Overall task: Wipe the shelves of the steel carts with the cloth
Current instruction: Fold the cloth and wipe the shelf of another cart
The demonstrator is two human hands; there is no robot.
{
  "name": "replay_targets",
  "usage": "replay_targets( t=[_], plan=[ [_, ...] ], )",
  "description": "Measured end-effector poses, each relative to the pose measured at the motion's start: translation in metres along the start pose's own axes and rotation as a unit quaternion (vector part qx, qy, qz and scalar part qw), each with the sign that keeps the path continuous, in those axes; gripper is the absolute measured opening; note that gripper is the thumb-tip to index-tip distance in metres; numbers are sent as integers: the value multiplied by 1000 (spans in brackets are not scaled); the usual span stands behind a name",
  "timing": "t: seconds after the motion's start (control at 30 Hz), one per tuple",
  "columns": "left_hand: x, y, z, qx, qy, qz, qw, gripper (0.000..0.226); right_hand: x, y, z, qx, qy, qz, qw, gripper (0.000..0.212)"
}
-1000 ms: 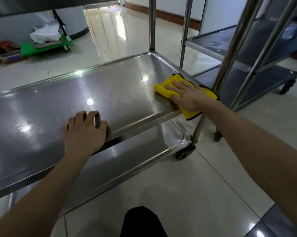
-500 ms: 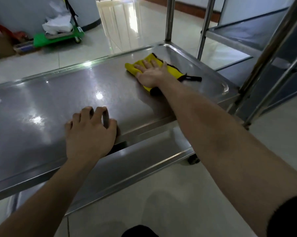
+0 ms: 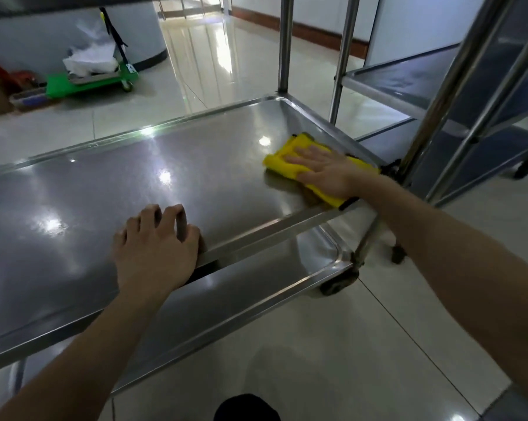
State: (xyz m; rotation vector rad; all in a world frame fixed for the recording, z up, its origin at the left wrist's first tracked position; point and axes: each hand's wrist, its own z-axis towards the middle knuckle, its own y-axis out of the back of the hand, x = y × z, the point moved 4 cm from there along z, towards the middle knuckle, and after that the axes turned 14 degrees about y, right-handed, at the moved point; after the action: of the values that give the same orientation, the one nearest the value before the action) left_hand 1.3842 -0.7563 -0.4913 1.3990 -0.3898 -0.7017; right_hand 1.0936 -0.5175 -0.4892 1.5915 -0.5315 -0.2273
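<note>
Open shelf (image 3: 104,192), upright posts (image 3: 285,44) at corners

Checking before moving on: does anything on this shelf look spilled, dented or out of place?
Nothing stands out. The shelf shows only light reflections; the right hand presses the yellow cloth flat near its right end, the left hand holds the front rim.

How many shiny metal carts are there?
2. The near cart is right in front, with the yellow cloth on its shelf. The second cart stands off to the right. More could be hidden outside the picture.
</note>
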Motion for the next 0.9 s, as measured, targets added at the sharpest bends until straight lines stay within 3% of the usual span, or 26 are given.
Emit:
replay_targets(
  t=[0.1, 0.23, 0.43, 0.67, 0.77, 0.9],
  plan=[
    [-2, -4, 0, -9, 2, -3, 1000, 52, -55, 9, 26, -22, -122, -18, 992, 64],
    [-6, -8, 6, -26, -7, -16, 1000, 53, -47, 15, 98, -54, -173, 13, 983, 77],
    [-4, -10, 12, -29, -3, -15, 999, 50, 51, 13, 161, -18, -87, 13, 996, 64],
    [-7, -5, 11, -15, 14, -17, 1000, 58, 126, -15, 57, -12, 93, 33, 995, 57],
    [-7, -6, 11, -3, 22, -23, 999, 57, 130, -19, 0, -10, 108, 39, 993, 55],
    [-7, -8, 13, -24, 20, -48, 998, 43, 148, -26, -27, -70, 71, -28, 995, 58]
  ],
)
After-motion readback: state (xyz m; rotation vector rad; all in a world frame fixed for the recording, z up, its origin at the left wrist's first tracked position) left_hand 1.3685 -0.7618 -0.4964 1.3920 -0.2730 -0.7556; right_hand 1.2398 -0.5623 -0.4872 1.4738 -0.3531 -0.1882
